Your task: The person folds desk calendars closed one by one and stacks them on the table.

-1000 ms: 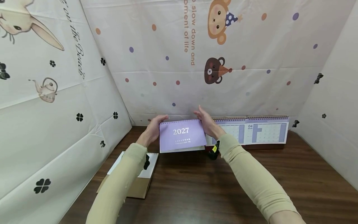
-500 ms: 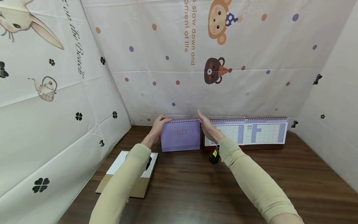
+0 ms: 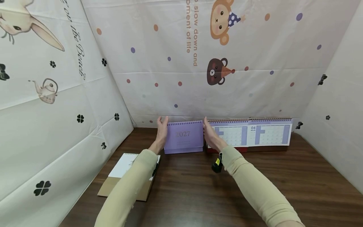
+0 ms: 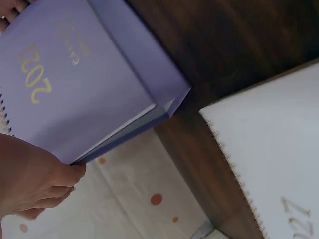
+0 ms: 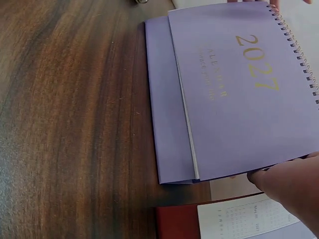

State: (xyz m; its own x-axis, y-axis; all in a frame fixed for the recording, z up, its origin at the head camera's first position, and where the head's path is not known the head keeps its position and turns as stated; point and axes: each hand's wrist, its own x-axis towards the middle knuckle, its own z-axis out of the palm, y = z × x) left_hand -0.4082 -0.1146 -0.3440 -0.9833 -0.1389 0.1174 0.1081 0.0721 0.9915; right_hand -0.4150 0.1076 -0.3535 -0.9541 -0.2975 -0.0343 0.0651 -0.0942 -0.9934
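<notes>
A purple 2027 desk calendar (image 3: 184,135) with a spiral top stands upright by the back wall, its cover facing me. My left hand (image 3: 161,132) touches its left side edge, fingers pointing up. In the left wrist view the fingertips (image 4: 75,172) lie right at that edge. On the opposite side, my right hand (image 3: 211,135) is set against the right edge with fingers extended. The thumb (image 5: 264,179) shows at that edge in the right wrist view. Both hands flank the calendar without wrapping round it.
Two open desk calendars stand to the right: a red-based calendar (image 3: 233,135), partly behind my right hand, and a brown-based calendar (image 3: 270,134). A white calendar with a tan base (image 3: 119,167) lies front left, under my left forearm. Printed cloth walls (image 3: 158,94) enclose the dark wooden table (image 3: 193,189).
The purple calendar has been lowered from a tilt to standing beside the others. My left hand has slid from its top left corner down to its left side.
</notes>
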